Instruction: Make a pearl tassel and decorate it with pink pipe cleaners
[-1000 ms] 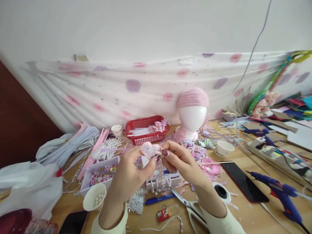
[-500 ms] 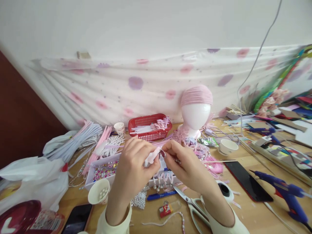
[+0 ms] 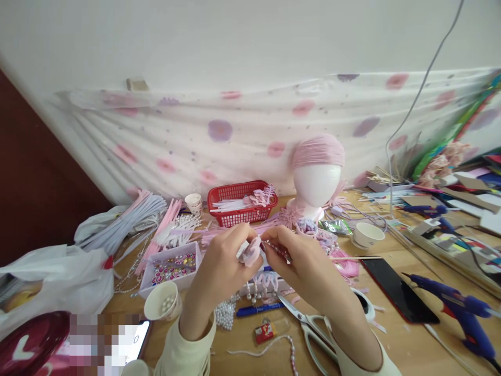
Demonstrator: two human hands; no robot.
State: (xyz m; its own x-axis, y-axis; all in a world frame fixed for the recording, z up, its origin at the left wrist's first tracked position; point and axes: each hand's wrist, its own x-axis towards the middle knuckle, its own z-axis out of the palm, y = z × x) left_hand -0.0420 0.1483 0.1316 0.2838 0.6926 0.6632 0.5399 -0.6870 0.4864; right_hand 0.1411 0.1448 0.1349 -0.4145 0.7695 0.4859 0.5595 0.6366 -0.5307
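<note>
My left hand [image 3: 224, 261] pinches a small pale pink fuzzy piece [image 3: 251, 253], seemingly bent chenille stem, between thumb and fingers. My right hand [image 3: 303, 263] is closed at the piece's tip, and a thin string of beads [image 3: 282, 250] shows along its fingers. The fingertips of both hands nearly meet, so the exact join is hidden. Below them lie a blue pen [image 3: 260, 310], silver-handled scissors [image 3: 313, 334] and a pile of pearl beads [image 3: 226, 314]. A beaded cord [image 3: 291, 347] curls near the front.
A white foam head [image 3: 317, 183] with a pink wrap stands behind my hands, beside a red basket [image 3: 242, 215]. At left are a bead box [image 3: 198, 256] and a paper cup [image 3: 156, 308]. A black phone [image 3: 399, 292] and blue glue gun [image 3: 457, 308] lie at right.
The pink piece has turned and tipped downward in my left fingers. More of the bead string shows by my right hand. The phone screen at lower left has lit up.
</note>
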